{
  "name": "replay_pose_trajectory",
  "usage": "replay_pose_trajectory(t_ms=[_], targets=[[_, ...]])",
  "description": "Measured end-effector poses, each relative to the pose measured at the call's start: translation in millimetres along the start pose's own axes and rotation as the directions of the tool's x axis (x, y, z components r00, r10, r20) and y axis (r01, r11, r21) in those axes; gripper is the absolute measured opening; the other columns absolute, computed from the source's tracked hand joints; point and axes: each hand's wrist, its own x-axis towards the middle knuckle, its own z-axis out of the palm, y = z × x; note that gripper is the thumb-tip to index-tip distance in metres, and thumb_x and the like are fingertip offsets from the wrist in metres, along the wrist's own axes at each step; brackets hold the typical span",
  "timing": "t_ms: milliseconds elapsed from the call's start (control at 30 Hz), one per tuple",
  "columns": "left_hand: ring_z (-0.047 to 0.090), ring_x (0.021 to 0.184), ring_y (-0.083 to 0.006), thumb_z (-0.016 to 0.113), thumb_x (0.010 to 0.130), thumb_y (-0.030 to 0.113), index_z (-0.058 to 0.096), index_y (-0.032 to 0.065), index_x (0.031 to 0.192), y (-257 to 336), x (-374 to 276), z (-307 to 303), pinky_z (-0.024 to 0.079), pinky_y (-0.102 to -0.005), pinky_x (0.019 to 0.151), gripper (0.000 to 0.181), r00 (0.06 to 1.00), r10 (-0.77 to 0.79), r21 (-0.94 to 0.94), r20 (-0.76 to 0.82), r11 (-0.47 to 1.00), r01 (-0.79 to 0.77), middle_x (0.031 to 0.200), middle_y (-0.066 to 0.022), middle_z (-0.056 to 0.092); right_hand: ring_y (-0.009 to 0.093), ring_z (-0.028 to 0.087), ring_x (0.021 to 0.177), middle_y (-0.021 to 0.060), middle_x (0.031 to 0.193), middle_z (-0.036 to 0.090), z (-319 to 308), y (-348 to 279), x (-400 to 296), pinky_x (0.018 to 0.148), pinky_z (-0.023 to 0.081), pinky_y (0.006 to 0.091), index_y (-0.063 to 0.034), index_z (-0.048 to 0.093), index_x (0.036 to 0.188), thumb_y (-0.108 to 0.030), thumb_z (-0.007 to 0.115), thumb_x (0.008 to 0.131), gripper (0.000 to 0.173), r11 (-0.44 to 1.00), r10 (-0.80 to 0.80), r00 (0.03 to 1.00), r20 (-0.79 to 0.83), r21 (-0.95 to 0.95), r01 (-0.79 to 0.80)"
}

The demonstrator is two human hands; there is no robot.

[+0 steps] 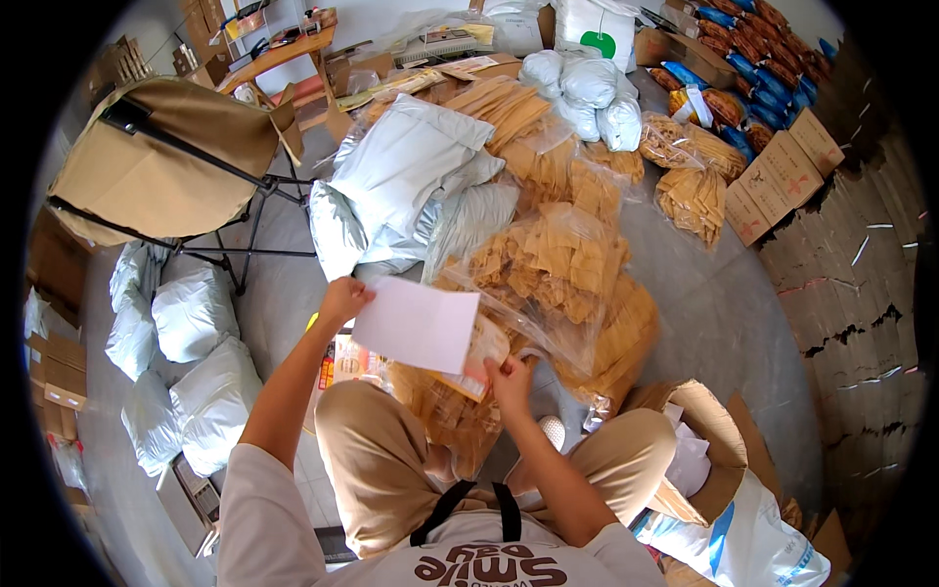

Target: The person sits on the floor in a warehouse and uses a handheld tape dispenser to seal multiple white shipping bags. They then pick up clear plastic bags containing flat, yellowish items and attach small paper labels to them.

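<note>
My left hand pinches the upper left corner of a white paper sheet, which has a faint fold across it. My right hand grips a flat orange-and-white printed piece, a packet or leaflet, partly covered by the sheet. Below both hands, between the knees, lies a clear plastic bag of tan dried food strips. More of these strips fill a large clear bag just beyond my right hand. Colourful printed packaging shows beside my left forearm, partly hidden by the sheet and knee.
Grey-white mailer bags pile up ahead, with more at left near a folding chair. An open cardboard box holding white paper stands by my right knee. Flattened cardboard stacks line the right side.
</note>
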Motion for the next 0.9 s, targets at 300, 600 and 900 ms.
replay_pose_trajectory(t_ms=[300,600,900], targets=[[0.064,0.07,-0.03,0.072,0.072,0.029,0.071,0.0042,0.084,-100,-18,94,0.049,-0.0372,0.066,0.027,0.975,-0.22,0.169,0.018,0.962,0.214,0.076,-0.0172,0.066,0.017,0.063,0.059,0.0125,0.07,0.065,-27,62,1,0.053,0.049,0.0291,0.0039,0.05,0.094,-0.014,0.074,0.071,0.038,0.91,0.141,0.986,-0.088,-0.381,-0.165],[0.063,0.052,-0.0262,0.062,0.083,0.016,0.058,0.002,0.08,-176,-26,96,0.046,-0.0304,0.04,0.015,0.556,-0.725,-0.543,0.407,0.298,0.785,0.067,-0.0122,0.063,0.038,0.046,0.11,0.0266,0.125,0.04,-15,-10,-16,0.091,0.039,0.0397,0.0046,0.034,0.124,-0.01,0.064,0.075,0.06,0.628,-0.098,0.984,0.146,-0.758,0.175],[0.067,0.074,-0.0286,0.044,0.094,0.017,0.051,-0.0013,0.095,-193,-50,49,0.057,-0.0271,0.055,0.019,0.552,-0.815,-0.979,0.176,-0.089,0.181,0.085,-0.0163,0.066,0.042,0.007,0.136,0.0288,0.145,0.011,11,47,-19,0.107,0.002,0.0571,0.0072,0.012,0.139,-0.033,0.051,0.087,0.076,0.467,-0.092,0.945,0.313,-0.825,0.319]])
